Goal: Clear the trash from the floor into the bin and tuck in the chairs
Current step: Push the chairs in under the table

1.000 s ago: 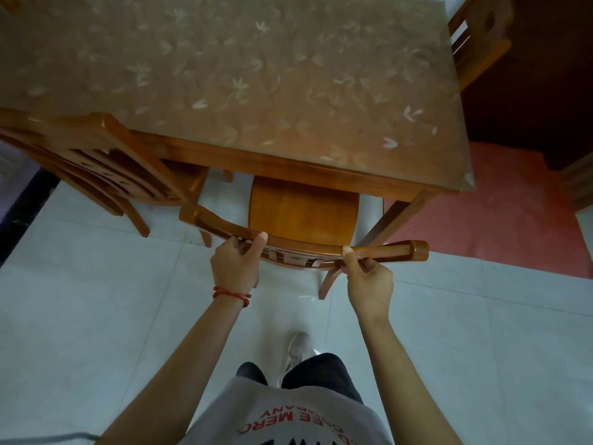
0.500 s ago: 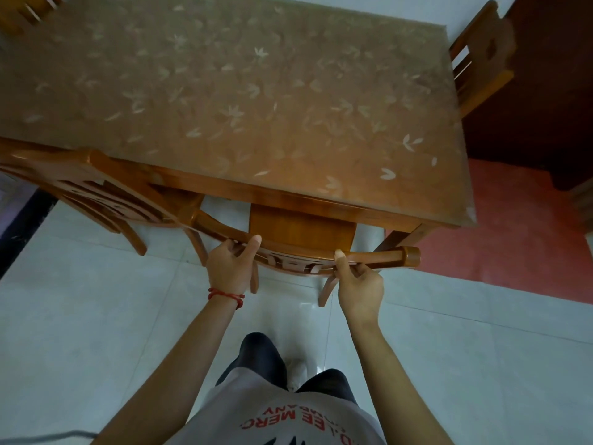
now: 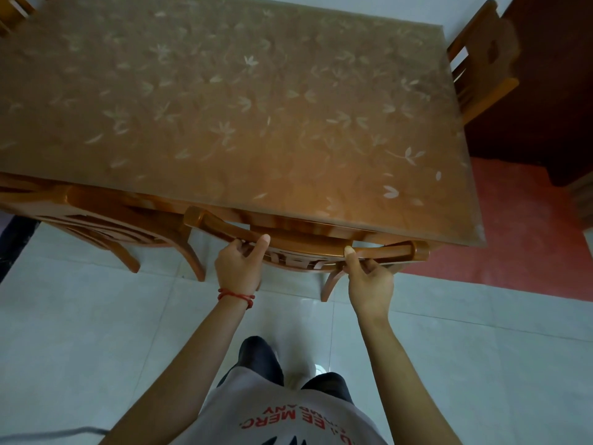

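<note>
1. Chair [image 3: 308, 248]: wooden, curved top rail. Pushed further in than half a second ago; seat, plainly visible a second ago, now almost wholly hidden beneath the near edge of the surface [image 3: 224, 101]. Top rail just short of that edge, toward the near right corner. Two rear legs showing on the floor [image 3: 96, 332].
2. Left hand [image 3: 239, 268]: clamped on the left part of the top rail, thumb laid up over the rail, fingers curled under. Red cord bracelet [image 3: 236, 295] at the wrist.
3. Right hand [image 3: 369, 277]: clamped on the right part of the same rail, thumb on top, fingers hooked beneath.
4. Meaning for the task: this chair judged nearly tucked; a short further push, then release, likely enough.
5. Second chair [image 3: 106, 226]: at the near edge, left of the first, back against the edge, apparently tucked.
6. Third chair [image 3: 481, 59]: at the far right corner, partly in view; whether tucked, cannot tell.
7. Surface: covered by a translucent sheet printed with pale leaves; nothing standing on it.
8. Floor: pale tiles, red mat [image 3: 529, 236] beyond the near right corner. No trash and no bin in view; state of that part of the task cannot be told.
9. Writing: red letters on the grey shirt [image 3: 288, 422], upside down to the camera; "EE MERC." legible, a second line seemingly ending "ANY". Carved marks in the chair back unreadable.
</note>
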The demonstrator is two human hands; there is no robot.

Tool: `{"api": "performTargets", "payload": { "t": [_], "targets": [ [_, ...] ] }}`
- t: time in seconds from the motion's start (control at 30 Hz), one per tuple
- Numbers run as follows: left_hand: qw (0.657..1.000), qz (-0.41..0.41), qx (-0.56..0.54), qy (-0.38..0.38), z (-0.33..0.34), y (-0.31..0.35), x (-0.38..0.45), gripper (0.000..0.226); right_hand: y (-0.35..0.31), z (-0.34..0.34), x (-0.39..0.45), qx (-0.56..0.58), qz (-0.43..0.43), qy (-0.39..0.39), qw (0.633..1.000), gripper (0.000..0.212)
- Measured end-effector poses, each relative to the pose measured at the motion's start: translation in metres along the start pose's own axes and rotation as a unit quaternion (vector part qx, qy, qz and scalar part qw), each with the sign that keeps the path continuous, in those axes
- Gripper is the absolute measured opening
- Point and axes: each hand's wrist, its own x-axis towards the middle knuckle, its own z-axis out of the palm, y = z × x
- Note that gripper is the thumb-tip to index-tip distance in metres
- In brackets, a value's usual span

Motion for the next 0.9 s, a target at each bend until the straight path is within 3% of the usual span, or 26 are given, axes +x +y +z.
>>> {"api": "performTargets", "payload": {
  "t": [0.9],
  "targets": [
    [1.0, 0.02, 0.002, -0.016, -0.0018, 0.0026, 0.0062, 0.033, 0.0062, 0.0077, 0.0079, -0.018, 0.011, 0.017, 1.0, 0.03]
  ]
}}
